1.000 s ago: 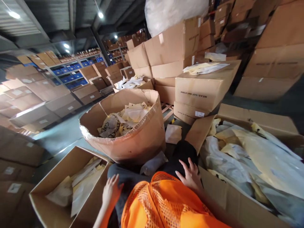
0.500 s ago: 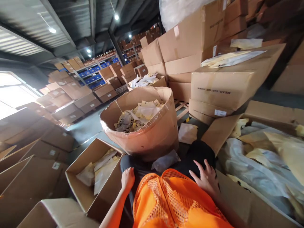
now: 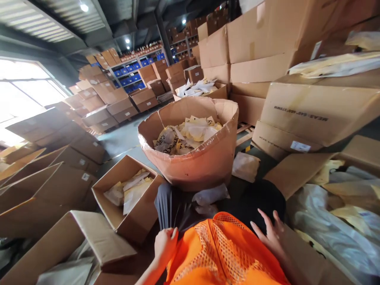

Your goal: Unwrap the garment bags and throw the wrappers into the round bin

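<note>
My left hand point(image 3: 165, 242) is closed at the left edge of my orange mesh vest point(image 3: 219, 253), against my thigh. Its curled fingers hide whatever may be inside. On the other side, my right hand point(image 3: 270, 233) is open with fingers spread, over my dark trouser leg and holding nothing. Between my knees lies a small translucent plastic bag point(image 3: 211, 194). Just beyond my knees stands a big round cardboard bin point(image 3: 190, 168), its torn rim taped. Inside it are yellowish and clear bags point(image 3: 196, 130), some with black lettering.
An open carton point(image 3: 142, 213) with packets stands left of my knee, another open carton point(image 3: 103, 237) nearer. To the right is a large open box point(image 3: 308, 170) of plastic bags. A packet point(image 3: 246, 166) lies on the floor by the bin. Stacked cartons point(image 3: 311, 114) rise behind.
My view has turned left and tipped down, so the bin and boxes sit further right. The left hand stays closed by my thigh; the right stays spread over the other leg.
</note>
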A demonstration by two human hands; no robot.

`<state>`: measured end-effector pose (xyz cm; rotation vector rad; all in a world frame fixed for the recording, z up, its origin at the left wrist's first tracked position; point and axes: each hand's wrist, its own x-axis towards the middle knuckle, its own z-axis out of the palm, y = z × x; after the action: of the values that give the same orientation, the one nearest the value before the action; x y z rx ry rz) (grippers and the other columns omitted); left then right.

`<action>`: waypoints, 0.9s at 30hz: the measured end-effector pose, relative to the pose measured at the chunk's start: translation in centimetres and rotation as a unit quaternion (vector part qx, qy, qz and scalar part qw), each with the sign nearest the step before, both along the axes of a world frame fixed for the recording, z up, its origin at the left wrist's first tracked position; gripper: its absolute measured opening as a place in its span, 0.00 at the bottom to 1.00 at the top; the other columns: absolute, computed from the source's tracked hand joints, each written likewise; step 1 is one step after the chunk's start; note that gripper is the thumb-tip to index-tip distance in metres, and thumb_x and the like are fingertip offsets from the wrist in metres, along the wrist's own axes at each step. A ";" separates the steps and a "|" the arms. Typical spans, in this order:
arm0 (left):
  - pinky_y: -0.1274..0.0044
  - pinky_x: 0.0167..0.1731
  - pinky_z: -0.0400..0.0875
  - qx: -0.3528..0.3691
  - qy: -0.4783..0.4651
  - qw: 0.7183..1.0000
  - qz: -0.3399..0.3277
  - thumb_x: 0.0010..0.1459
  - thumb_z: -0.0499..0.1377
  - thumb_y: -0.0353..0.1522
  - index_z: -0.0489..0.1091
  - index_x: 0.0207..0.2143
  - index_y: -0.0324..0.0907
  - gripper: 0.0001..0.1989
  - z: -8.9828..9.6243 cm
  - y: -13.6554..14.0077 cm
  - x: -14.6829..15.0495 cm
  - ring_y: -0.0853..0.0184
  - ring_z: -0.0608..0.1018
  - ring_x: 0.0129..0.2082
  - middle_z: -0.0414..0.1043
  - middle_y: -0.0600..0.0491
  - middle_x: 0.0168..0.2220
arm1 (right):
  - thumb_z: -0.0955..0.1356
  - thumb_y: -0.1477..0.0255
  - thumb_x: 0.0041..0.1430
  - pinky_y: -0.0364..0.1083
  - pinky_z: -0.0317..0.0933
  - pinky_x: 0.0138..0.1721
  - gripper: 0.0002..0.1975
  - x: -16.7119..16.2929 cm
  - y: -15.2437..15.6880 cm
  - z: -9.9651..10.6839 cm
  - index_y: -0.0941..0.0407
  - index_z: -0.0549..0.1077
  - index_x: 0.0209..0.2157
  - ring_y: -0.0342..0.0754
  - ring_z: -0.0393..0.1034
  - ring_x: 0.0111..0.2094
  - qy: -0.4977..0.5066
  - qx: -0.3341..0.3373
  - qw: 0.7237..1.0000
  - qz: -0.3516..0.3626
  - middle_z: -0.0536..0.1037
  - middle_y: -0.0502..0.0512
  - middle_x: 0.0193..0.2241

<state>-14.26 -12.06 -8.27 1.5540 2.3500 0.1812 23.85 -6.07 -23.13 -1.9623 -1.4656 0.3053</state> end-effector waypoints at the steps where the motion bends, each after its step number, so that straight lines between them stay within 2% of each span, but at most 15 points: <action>1: 0.76 0.32 0.60 -0.001 -0.011 1.000 0.001 0.66 0.47 0.37 0.62 0.17 0.43 0.23 -0.2 -0.3 0.1 0.62 0.77 0.31 0.74 0.51 0.23 | 0.59 0.47 0.56 0.68 0.58 0.59 0.36 0.1 0.2 0.4 0.54 0.68 0.58 0.73 0.56 0.63 -0.010 0.005 1.000 0.002 0.53 0.67 0.66; 4: 0.75 0.30 0.59 -0.016 -0.040 0.999 0.000 0.66 0.48 0.37 0.57 0.16 0.43 0.23 -1.1 -0.1 0.0 0.63 0.76 0.29 0.72 0.51 0.22 | 0.58 0.51 0.59 0.68 0.57 0.61 0.30 0.1 1.9 3.8 0.55 0.72 0.52 0.70 0.57 0.63 -0.051 0.060 0.995 0.064 0.63 0.66 0.61; 6: 0.75 0.29 0.57 -0.024 -0.049 0.998 -0.024 0.64 0.50 0.35 0.57 0.17 0.42 0.21 -1.1 1.0 -0.1 0.64 0.75 0.28 0.70 0.52 0.22 | 0.59 0.54 0.62 0.64 0.58 0.62 0.26 -0.4 4.2 8.1 0.56 0.71 0.51 0.65 0.60 0.62 -0.069 0.128 0.980 0.136 0.68 0.65 0.57; 8: 0.76 0.29 0.58 0.000 -0.060 0.995 -0.074 0.62 0.52 0.33 0.59 0.18 0.42 0.18 0.0 2.8 -0.5 0.65 0.74 0.28 0.70 0.53 0.23 | 0.61 0.56 0.64 0.59 0.60 0.62 0.23 -1.5 7.0 13.7 0.56 0.70 0.52 0.60 0.64 0.59 -0.068 0.194 0.959 0.195 0.70 0.64 0.55; 9: 0.76 0.30 0.59 0.043 -0.062 0.992 -0.103 0.62 0.53 0.33 0.61 0.20 0.42 0.16 1.2 4.0 -0.9 0.65 0.73 0.29 0.70 0.53 0.24 | 0.62 0.58 0.65 0.57 0.61 0.62 0.22 -2.2 8.4 16.6 0.56 0.68 0.54 0.57 0.65 0.58 -0.069 0.216 0.948 0.223 0.70 0.63 0.55; 11: 0.75 0.36 0.63 0.191 -0.040 0.970 -0.147 0.63 0.53 0.34 0.66 0.25 0.42 0.13 4.4 6.9 -1.8 0.64 0.73 0.33 0.72 0.51 0.28 | 0.64 0.60 0.66 0.53 0.62 0.62 0.21 -3.7 11.1 22.4 0.55 0.66 0.56 0.53 0.67 0.57 -0.072 0.252 0.925 0.274 0.71 0.61 0.55; 13: 0.69 0.45 0.65 0.364 0.020 0.917 -0.163 0.65 0.52 0.35 0.71 0.35 0.41 0.10 8.4 10.5 -2.7 0.60 0.74 0.40 0.74 0.47 0.36 | 0.66 0.60 0.66 0.54 0.62 0.61 0.22 -5.0 13.4 27.3 0.55 0.65 0.57 0.53 0.67 0.57 -0.071 0.260 0.913 0.305 0.70 0.60 0.55; 14: 0.67 0.49 0.64 0.425 0.051 0.887 -0.170 0.65 0.53 0.35 0.72 0.41 0.41 0.10 10.3 12.5 -3.0 0.57 0.73 0.45 0.75 0.45 0.42 | 0.66 0.60 0.65 0.54 0.63 0.61 0.23 -5.5 14.5 29.3 0.55 0.65 0.58 0.53 0.68 0.56 -0.070 0.258 0.911 0.315 0.70 0.60 0.55; 16: 0.63 0.55 0.60 0.494 0.089 0.839 -0.210 0.65 0.54 0.36 0.70 0.51 0.39 0.15 13.2 16.6 -3.1 0.54 0.70 0.55 0.72 0.42 0.52 | 0.66 0.59 0.65 0.55 0.63 0.61 0.25 -6.3 16.8 32.5 0.55 0.64 0.59 0.54 0.68 0.55 -0.079 0.246 0.910 0.324 0.70 0.60 0.55; 18: 0.61 0.58 0.57 0.506 0.091 0.814 -0.272 0.64 0.55 0.37 0.68 0.54 0.39 0.19 14.3 20.0 -2.3 0.52 0.68 0.59 0.71 0.41 0.54 | 0.66 0.59 0.64 0.55 0.64 0.59 0.26 -6.9 19.3 34.7 0.55 0.64 0.59 0.54 0.69 0.54 -0.103 0.228 0.911 0.328 0.70 0.59 0.55; 19: 0.61 0.57 0.58 0.507 0.079 0.806 -0.295 0.63 0.55 0.38 0.71 0.51 0.39 0.17 14.1 21.3 -1.7 0.53 0.70 0.55 0.73 0.41 0.49 | 0.66 0.58 0.64 0.56 0.65 0.58 0.27 -7.2 20.7 35.5 0.55 0.63 0.60 0.55 0.69 0.54 -0.119 0.217 0.911 0.331 0.70 0.60 0.55; 21: 0.63 0.49 0.63 0.531 0.044 0.789 -0.305 0.62 0.55 0.39 0.72 0.34 0.40 0.12 13.0 22.7 -0.4 0.57 0.73 0.40 0.73 0.46 0.33 | 0.67 0.59 0.62 0.55 0.67 0.56 0.29 -7.7 24.1 36.7 0.57 0.62 0.60 0.55 0.70 0.53 -0.159 0.191 0.906 0.341 0.70 0.62 0.54; 23: 0.66 0.40 0.62 0.568 0.011 0.774 -0.280 0.61 0.54 0.39 0.62 0.22 0.43 0.16 11.6 22.6 0.4 0.62 0.67 0.28 0.62 0.51 0.21 | 0.69 0.61 0.60 0.54 0.67 0.54 0.31 -8.6 28.1 37.2 0.58 0.62 0.60 0.55 0.70 0.52 -0.219 0.161 0.891 0.363 0.69 0.63 0.54; 25: 0.66 0.38 0.60 0.585 -0.005 0.767 -0.263 0.61 0.52 0.38 0.59 0.20 0.43 0.17 10.5 21.8 0.6 0.63 0.63 0.27 0.59 0.52 0.19 | 0.70 0.64 0.57 0.55 0.66 0.54 0.33 -9.9 32.5 36.8 0.59 0.62 0.61 0.56 0.69 0.51 -0.307 0.124 0.852 0.404 0.68 0.63 0.54; 27: 0.66 0.38 0.59 0.587 -0.015 0.768 -0.255 0.61 0.51 0.37 0.62 0.22 0.43 0.14 10.1 21.1 0.6 0.63 0.63 0.27 0.60 0.52 0.20 | 0.71 0.68 0.55 0.55 0.65 0.53 0.34 -12.0 36.8 35.4 0.60 0.63 0.61 0.56 0.68 0.51 -0.405 0.089 0.788 0.456 0.68 0.63 0.54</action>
<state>-13.68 9.04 1.81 2.5384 1.6015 1.7619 11.86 30.68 12.31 -1.0784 -2.8293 -0.3398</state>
